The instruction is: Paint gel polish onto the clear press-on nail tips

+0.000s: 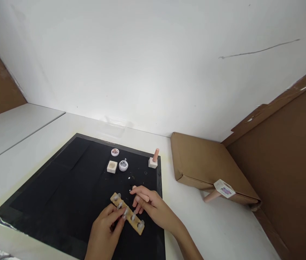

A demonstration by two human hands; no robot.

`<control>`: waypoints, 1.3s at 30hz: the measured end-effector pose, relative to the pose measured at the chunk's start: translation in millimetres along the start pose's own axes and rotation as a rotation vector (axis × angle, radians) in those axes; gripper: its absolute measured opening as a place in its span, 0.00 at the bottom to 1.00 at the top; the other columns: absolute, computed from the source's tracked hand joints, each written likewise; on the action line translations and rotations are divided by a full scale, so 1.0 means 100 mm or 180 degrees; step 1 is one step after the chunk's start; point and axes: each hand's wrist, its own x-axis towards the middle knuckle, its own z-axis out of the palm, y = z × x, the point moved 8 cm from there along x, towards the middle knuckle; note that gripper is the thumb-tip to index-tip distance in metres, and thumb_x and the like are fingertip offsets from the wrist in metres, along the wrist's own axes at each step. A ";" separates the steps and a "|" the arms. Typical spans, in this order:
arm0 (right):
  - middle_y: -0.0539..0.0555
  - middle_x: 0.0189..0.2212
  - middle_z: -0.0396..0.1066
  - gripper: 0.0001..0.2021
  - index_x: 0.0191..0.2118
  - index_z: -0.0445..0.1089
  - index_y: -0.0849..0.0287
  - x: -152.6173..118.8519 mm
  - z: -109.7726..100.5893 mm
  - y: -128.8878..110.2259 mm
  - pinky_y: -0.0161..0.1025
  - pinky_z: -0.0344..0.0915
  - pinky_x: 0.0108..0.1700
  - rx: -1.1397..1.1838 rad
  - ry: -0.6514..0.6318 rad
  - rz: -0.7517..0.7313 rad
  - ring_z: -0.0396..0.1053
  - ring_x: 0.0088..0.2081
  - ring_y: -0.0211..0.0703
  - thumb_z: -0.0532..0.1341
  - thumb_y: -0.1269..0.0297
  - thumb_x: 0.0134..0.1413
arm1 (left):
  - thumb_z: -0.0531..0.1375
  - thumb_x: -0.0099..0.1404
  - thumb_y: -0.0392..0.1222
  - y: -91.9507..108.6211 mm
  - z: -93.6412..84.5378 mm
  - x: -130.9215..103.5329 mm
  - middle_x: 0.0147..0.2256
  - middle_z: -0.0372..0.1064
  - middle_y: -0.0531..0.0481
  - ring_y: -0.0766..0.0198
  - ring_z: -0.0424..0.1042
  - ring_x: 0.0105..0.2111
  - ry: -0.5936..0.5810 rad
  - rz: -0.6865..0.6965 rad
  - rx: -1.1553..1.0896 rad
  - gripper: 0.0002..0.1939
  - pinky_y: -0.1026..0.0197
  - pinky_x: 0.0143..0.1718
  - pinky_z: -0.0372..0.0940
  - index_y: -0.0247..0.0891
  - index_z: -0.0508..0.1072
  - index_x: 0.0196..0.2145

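A yellowish strip [135, 223] with several small clear pieces along it lies slantwise on the black mat [60, 187]. My left hand [105, 229] is at its left side, thumb and finger pinched on a clear piece [126, 211] near the strip's middle. Just right of the strip, my right hand [151, 207] has its fingers curled around a pink stick [142, 196]. Behind the hands are a pale square block [112, 167], a round white pot [123, 165] and a round lid-like disc [115, 152] with a speckled top.
A white block with a pink peg [155, 155] stands at the mat's back right corner. Farther right lies a cardboard box [207, 155], with another white block [224, 188] and pink peg at its front edge. Small bits are scattered on the mat behind my hands.
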 end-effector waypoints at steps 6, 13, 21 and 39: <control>0.50 0.28 0.68 0.16 0.44 0.68 0.57 -0.01 0.00 0.00 0.39 0.69 0.33 -0.0044 -0.0021 -0.0029 0.69 0.26 0.36 0.53 0.52 0.60 | 0.55 0.64 0.43 0.02 -0.01 -0.08 0.28 0.69 0.47 0.66 0.68 0.22 -0.0013 0.0169 0.0094 0.14 0.69 0.24 0.65 0.37 0.77 0.41; 0.49 0.28 0.68 0.17 0.44 0.68 0.56 -0.03 -0.01 0.01 0.39 0.70 0.33 -0.0034 -0.0021 -0.0050 0.69 0.27 0.37 0.53 0.50 0.59 | 0.53 0.65 0.38 0.15 -0.02 -0.19 0.28 0.68 0.47 0.67 0.70 0.24 -0.0087 0.0714 0.0485 0.12 0.69 0.26 0.66 0.35 0.77 0.38; 0.50 0.28 0.68 0.18 0.43 0.68 0.57 -0.03 0.00 0.00 0.39 0.70 0.33 -0.0074 -0.0079 -0.0043 0.70 0.26 0.37 0.53 0.48 0.58 | 0.51 0.66 0.34 0.13 0.01 -0.18 0.31 0.69 0.45 0.65 0.72 0.28 -0.0202 0.0927 0.0769 0.13 0.67 0.28 0.68 0.35 0.75 0.42; 0.49 0.28 0.68 0.16 0.45 0.67 0.55 -0.09 -0.19 -0.13 0.36 0.66 0.30 -0.0229 0.0326 -0.0142 0.70 0.28 0.38 0.53 0.51 0.60 | 0.52 0.62 0.28 0.41 0.05 -0.30 0.35 0.74 0.43 0.59 0.73 0.35 -0.0382 0.1589 0.0842 0.15 0.60 0.33 0.73 0.37 0.76 0.41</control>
